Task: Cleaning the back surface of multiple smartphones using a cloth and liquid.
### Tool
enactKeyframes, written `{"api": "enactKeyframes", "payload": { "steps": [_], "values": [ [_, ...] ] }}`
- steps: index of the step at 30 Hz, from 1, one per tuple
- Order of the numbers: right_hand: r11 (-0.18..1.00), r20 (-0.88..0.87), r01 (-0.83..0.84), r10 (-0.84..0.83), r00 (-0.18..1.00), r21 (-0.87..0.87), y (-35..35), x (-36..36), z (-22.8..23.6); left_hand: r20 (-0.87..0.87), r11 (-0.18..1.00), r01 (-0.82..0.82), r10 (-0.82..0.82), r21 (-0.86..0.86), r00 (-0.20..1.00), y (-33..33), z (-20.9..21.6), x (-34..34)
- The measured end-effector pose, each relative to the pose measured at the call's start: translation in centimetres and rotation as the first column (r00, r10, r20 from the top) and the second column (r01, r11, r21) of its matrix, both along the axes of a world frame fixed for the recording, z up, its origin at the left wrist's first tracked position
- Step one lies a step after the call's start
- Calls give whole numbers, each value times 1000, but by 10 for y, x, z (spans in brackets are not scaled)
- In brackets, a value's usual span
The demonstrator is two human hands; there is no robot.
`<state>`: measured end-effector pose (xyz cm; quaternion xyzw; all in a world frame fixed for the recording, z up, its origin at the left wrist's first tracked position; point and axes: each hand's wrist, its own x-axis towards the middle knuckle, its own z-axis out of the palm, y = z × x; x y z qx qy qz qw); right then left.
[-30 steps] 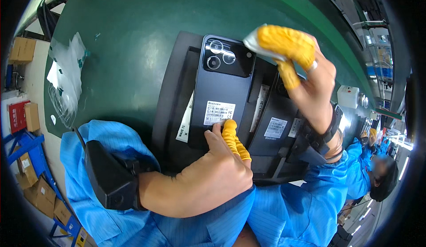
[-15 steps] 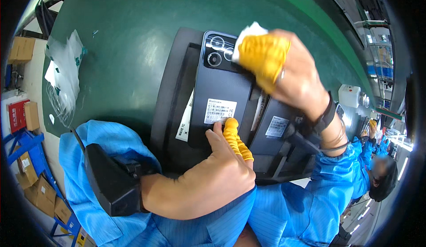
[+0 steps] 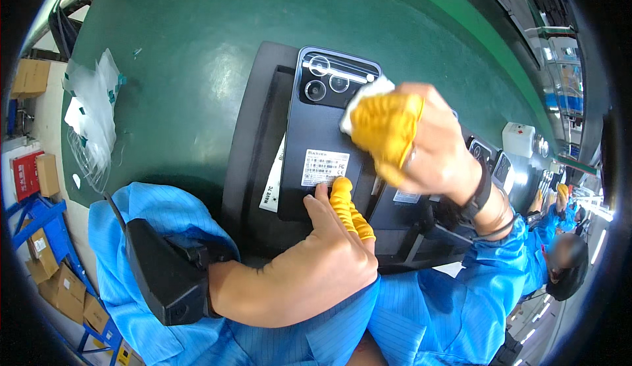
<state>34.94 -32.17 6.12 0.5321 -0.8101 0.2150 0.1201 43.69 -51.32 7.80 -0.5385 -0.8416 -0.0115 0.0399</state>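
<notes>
A dark smartphone [image 3: 316, 122] lies back up, its round camera lenses at the far end and a white label lower down. Its near end is held by my left hand [image 3: 329, 251], which has ribbed yellow finger cots on some fingers; the fingertips press beside the label. My right hand [image 3: 428, 142], also in yellow finger cots, pinches a folded white wipe [image 3: 367, 101] against the phone's right side below the lenses. Under the phone is a black tray [image 3: 253, 122] with a printed white strip [image 3: 271, 185] in it. Another dark phone [image 3: 388, 211] sits in the tray, partly hidden by my right hand.
A crumpled clear plastic bag [image 3: 99, 116] lies on the green table [image 3: 191, 70] at the left. More phones [image 3: 503, 168] and a white bottle [image 3: 519, 140] stand to the right. A co-worker in blue [image 3: 536, 251] sits at far right. Cartons [image 3: 66, 290] fill a blue rack at left.
My right hand has moved down along the phone with the wipe, from beside the lenses to below them, uncovering the camera area. My left hand stays put.
</notes>
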Motion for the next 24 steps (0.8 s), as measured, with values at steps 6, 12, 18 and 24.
{"api": "enactKeyframes", "payload": {
  "steps": [6,12,18,24],
  "values": [
    [963,-35,219,-227,973,-155,-6,-29,14,-9,1000,-16,16,-5,1000,-3,0,4],
    [995,-54,92,-93,994,-33,-11,-25,1,8,1000,4,-5,17,1000,-3,-4,-1],
    [969,-78,210,-222,972,-132,-8,-35,12,-3,999,-28,29,14,1000,-5,2,5],
    [983,-27,186,-185,982,8,-12,-26,9,7,1000,15,-15,12,1000,-4,-3,-2]
  ]
}}
